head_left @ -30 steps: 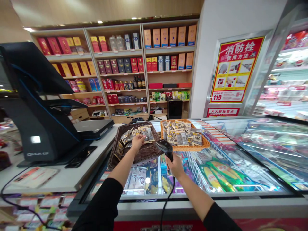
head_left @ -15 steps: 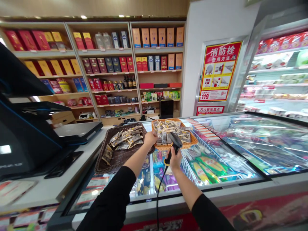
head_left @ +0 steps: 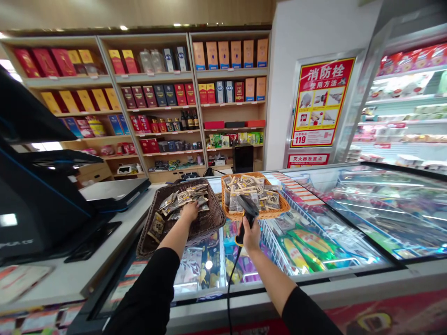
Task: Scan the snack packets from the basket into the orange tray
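My left hand point(head_left: 189, 211) reaches into the dark brown woven basket point(head_left: 213, 218). Its fingers are bent against a small packet point(head_left: 201, 202) among the pile of beige and black packets there. My right hand point(head_left: 250, 235) is wrapped round the black handle of a barcode scanner point(head_left: 248, 207), whose head is raised over the near rim of an orange woven basket point(head_left: 284, 207). More of the same small packets point(head_left: 244, 186) fill that orange basket. From the scanner's base a black cable point(head_left: 229, 284) hangs down towards me.
Both baskets rest on the glass top of a chest freezer point(head_left: 335, 274) holding packaged goods. To the left, a counter point(head_left: 66, 279) carries a dark till point(head_left: 31, 200) and a flat scale point(head_left: 111, 188). Shelves of boxes point(head_left: 167, 95) stand behind.
My left hand has moved left from the orange basket's edge into the brown basket. The scanner in my right hand has shifted slightly left. The view has turned a little.
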{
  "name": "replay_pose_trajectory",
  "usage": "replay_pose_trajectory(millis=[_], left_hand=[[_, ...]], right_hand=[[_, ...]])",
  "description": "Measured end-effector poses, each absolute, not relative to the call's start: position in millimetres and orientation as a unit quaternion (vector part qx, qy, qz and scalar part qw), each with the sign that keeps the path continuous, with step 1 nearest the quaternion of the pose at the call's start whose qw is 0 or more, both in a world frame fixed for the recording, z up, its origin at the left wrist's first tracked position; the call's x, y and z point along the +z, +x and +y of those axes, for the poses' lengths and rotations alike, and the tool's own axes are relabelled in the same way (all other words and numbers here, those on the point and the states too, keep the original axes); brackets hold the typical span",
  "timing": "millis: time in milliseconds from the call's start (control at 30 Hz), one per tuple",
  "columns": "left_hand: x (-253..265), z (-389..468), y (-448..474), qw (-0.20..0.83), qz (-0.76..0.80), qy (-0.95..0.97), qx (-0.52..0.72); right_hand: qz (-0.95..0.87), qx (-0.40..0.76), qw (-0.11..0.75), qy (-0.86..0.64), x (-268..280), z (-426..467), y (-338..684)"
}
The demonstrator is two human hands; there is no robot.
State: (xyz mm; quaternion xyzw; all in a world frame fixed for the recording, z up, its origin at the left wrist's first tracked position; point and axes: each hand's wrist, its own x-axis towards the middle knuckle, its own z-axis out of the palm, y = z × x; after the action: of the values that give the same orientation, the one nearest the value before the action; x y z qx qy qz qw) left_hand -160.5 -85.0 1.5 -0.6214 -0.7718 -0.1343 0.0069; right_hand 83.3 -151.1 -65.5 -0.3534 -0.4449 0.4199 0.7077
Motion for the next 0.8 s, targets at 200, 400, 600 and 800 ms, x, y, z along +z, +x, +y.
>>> replay_pose_trajectory(millis=[200,400,600,800], left_hand=[[-7,-80,-157,-0.007,-0.824,-0.523,-0.217],[-10,-89,-161,-0.146,-0.784,-0.533,-0.282],[0,-97,-146,-0.140,-0.681,-0.502,-0.515],[14,-112,-127,-0.151,-0.622,-0.573,-0.512]], right_hand=[[-0.451,0.410,0.701,-0.370,-59,-157,87],[-0.475,0.408,0.691,-0.361,-60,-161,90],[-0.528,0.406,0.667,-0.333,-61,-168,88],[-0.556,0.429,0.643,-0.306,-55,-175,83]])
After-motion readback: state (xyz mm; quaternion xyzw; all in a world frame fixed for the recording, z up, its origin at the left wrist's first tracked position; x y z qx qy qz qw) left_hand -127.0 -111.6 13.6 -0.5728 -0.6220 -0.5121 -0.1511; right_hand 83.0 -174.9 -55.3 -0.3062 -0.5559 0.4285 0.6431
